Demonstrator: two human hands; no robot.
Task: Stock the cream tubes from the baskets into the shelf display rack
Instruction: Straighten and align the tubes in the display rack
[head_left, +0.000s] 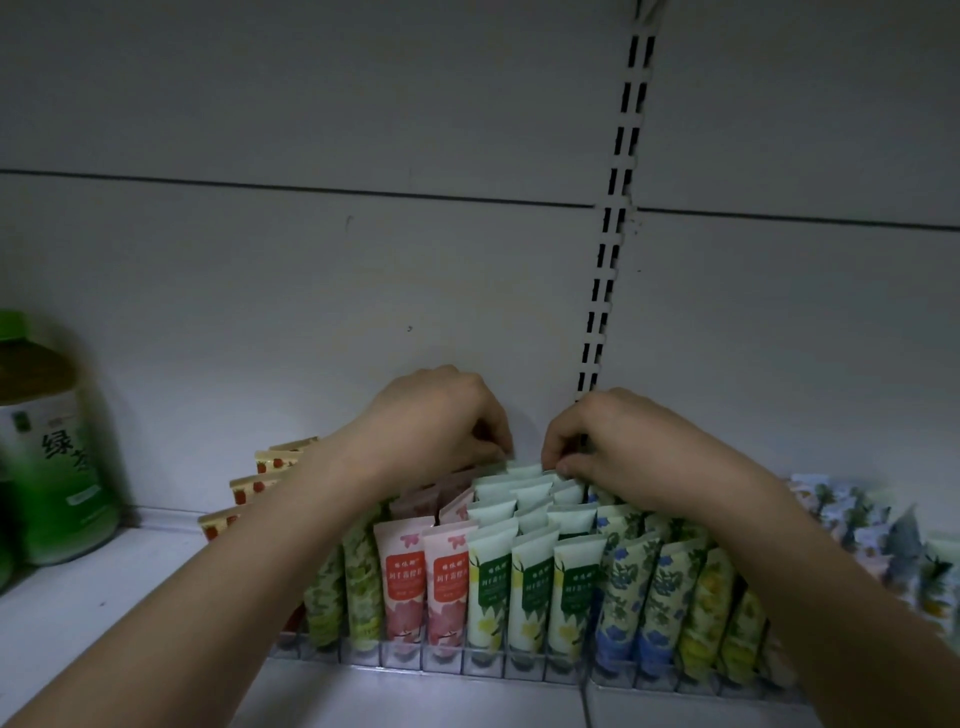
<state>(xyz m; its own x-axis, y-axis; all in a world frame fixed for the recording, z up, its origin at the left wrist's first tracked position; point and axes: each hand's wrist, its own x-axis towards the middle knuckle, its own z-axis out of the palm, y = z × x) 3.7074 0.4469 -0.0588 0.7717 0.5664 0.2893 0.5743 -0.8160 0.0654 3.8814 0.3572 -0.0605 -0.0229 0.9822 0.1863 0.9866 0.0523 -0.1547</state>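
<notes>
Head view: my left hand (441, 415) and right hand (613, 441) both curled at rack (519, 670) back row; right grip pinching pale green tube (524, 471) top, tube upright, directly below fingers; left grip contents hidden

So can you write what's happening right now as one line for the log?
step: stocking back rows | left hand: fingers curled at pink tubes | right hand: pinching pale green tube | rack: front rows full

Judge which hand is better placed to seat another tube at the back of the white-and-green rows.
Probably the right hand: its fingertips pinch the tops of the rearmost white-and-green tubes. The left hand is curled behind the pink tubes, one column over.
</notes>
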